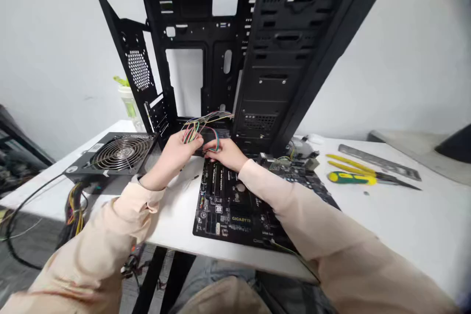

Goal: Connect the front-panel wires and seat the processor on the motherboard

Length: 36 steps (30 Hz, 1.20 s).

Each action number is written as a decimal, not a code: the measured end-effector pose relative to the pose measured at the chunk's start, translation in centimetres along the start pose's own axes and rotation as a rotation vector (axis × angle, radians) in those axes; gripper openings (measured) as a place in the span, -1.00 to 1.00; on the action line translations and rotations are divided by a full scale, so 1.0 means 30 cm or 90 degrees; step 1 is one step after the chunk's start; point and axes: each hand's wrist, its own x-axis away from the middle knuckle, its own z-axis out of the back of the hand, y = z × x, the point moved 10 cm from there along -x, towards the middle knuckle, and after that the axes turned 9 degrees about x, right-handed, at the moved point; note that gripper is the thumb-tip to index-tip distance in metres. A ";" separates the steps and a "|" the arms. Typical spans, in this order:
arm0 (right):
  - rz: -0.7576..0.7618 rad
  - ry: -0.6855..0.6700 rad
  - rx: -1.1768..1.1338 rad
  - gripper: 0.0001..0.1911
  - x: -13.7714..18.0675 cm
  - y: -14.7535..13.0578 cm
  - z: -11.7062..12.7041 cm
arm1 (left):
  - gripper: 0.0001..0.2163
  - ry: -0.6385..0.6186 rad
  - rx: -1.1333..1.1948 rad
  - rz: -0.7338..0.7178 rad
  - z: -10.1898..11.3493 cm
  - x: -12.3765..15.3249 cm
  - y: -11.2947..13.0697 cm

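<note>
My left hand (181, 153) is closed around a bundle of thin coloured wires (193, 130), which runs from the lower front of the black computer case (224, 83). Close beside it, my right hand (225, 152) pinches the end of a wire from the same bundle, near the far left corner of the motherboard; its fingertips partly hide that end. The black Gigabyte motherboard (235, 206) lies flat on the white table, partly covered by my right forearm. Behind both hands the case stands upright with its side open.
A power supply (123, 152) with a round fan grille sits at the left, its cables hanging over the table edge. On the right lie yellow-handled pliers (349, 167), a green-and-yellow screwdriver (353, 178) and a perforated metal strip (379, 161). A bottle (129, 100) stands behind the case.
</note>
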 end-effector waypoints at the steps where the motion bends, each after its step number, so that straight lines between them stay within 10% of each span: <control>1: 0.001 0.004 -0.001 -0.86 -0.002 0.001 0.003 | -0.80 0.002 -0.003 0.003 -0.002 -0.006 -0.010; 16: 0.024 0.049 0.052 -0.89 0.004 -0.011 0.038 | -0.93 -0.026 -0.027 0.156 -0.045 -0.021 -0.125; 36: 0.031 0.058 -0.136 -0.81 0.013 -0.035 0.046 | -0.92 -0.087 -0.001 0.112 -0.069 -0.024 -0.116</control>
